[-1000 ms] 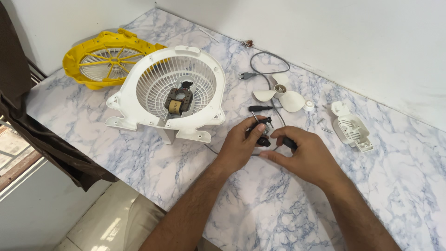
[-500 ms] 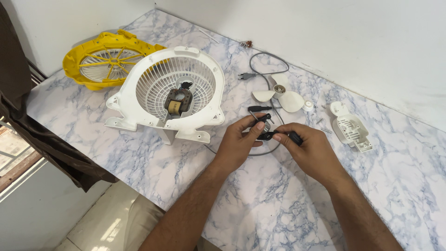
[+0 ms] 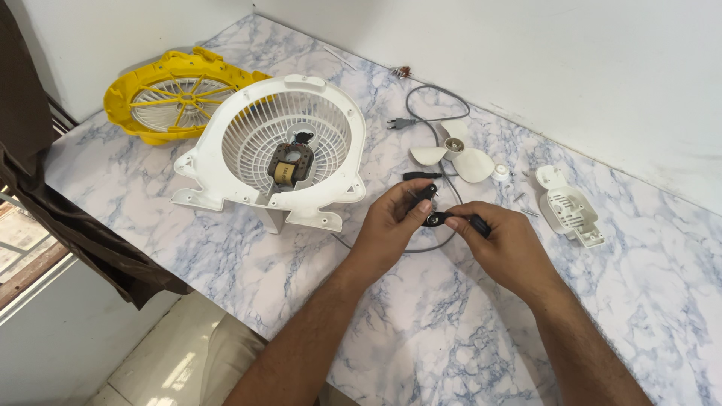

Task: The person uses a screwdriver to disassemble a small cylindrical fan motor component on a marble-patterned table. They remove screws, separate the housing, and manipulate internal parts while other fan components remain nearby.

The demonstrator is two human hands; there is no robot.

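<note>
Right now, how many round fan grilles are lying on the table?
2. The white fan grille with the motor sits mid-table, left of the hands; the yellow fan grille lies behind it at the far left corner. None seems hidden.

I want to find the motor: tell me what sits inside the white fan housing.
Inside the white fan housing, a brown motor sits against the grille centre. Its rear mounting is hidden.

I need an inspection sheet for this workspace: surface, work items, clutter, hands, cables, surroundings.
Surface: marble-pattern table, white with grey veins.
Work items: small black part held between both hands; white fan housing with motor exposed.
Clutter: yellow fan grille, white fan blade, white plastic cover, black screwdriver.
Hands: left hand and right hand both grip the part.
Cables: grey cord with plug.
Surroundings: white wall, dark cloth at left.
</note>
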